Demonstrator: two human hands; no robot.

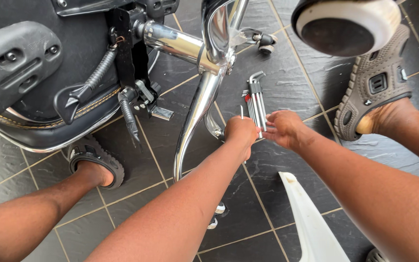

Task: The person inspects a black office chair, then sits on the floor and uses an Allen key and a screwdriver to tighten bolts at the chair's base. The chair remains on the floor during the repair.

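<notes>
Chrome tubing of an overturned chair base (197, 104) runs down the middle of the view, and both forearms reach forward past it toward a set of hex keys (256, 99) lying on the dark tiled floor (287, 73). The left hand (241, 131) is curled into a fist, knuckles up, closed round one thin key whose tip stands just above the fist. The right hand (283, 128) lies just beside it, palm turned down and fingers bent loosely toward the lower end of the key set; whether it grips a key or only touches them cannot be told.

The keys fan out in a holder, long arms pointing toward the hands, bent ends away. On their left the chrome leg curves close by, leaving only a narrow gap; a castor (266, 44) sits beyond the keys. To the right bare tiles stretch as far as a brown sandal (377, 82) on a foot. Another sandalled foot (95, 162) rests at lower left, under the black seat underside (30, 63). A white plastic piece (311, 218) lies below the right forearm.
</notes>
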